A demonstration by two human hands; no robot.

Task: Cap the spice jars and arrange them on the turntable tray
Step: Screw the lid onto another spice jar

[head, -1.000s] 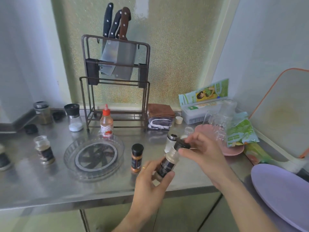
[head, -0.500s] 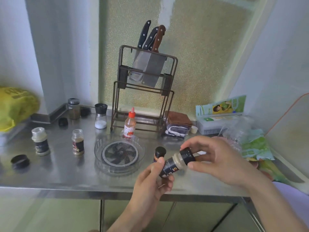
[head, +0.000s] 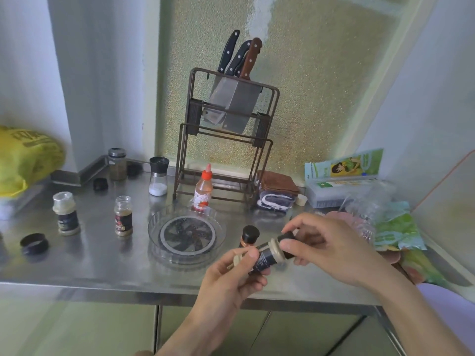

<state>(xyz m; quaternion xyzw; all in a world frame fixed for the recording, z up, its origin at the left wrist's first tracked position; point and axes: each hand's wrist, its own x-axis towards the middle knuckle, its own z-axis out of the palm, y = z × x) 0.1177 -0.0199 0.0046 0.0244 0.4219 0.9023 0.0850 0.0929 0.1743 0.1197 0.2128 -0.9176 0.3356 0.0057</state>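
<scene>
Over the worktop's front edge, our left hand [head: 231, 276] grips a tilted spice jar [head: 266, 256] steady so our right hand [head: 331, 253] can pinch what seems its black cap [head: 288, 240] on, the turntable tray [head: 156, 227] waiting mid-worktop.

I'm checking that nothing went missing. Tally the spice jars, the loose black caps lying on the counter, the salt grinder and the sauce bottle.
Spice jars: 5, one of them held
Loose black caps on the counter: 3
Salt grinder: 1
Sauce bottle: 1
Total: 10
</scene>
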